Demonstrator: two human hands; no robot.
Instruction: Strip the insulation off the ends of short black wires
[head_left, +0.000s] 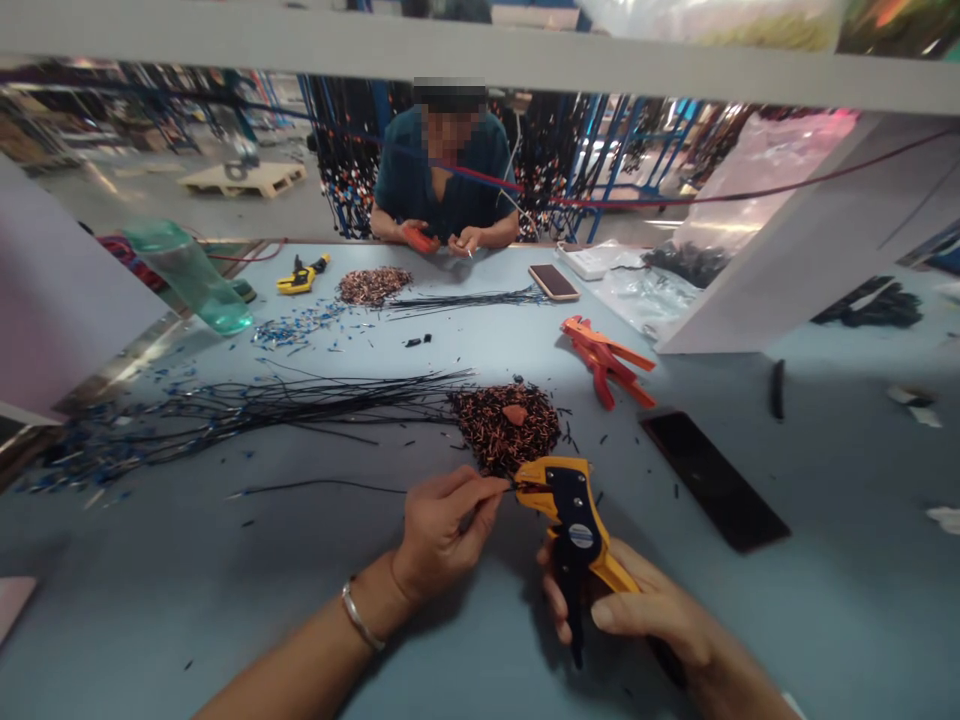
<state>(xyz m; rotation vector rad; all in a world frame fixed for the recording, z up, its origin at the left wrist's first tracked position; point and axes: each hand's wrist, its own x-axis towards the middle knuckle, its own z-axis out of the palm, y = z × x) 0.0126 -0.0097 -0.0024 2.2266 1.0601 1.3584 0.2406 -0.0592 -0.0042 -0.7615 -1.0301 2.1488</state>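
My left hand [448, 525] pinches a thin black wire [322, 483] near its end, and the rest trails left over the table. The wire's end is at the jaws of a yellow and black wire stripper [579, 510]. My right hand [637, 600] is wrapped round the stripper's handles. Just beyond the jaws lies a pile of copper-and-black clippings [506, 425] with a small reddish lump on it. A bundle of black wires [300, 405] with blue tips stretches left from the pile.
Right of the pile are a red-orange tool [606, 360] and a dark phone [712, 480]. Across the blue-grey table [480, 650], a person [446, 190] holds a red tool. A green bottle [187, 275], yellow pliers [301, 275] and another phone [553, 282] lie further back.
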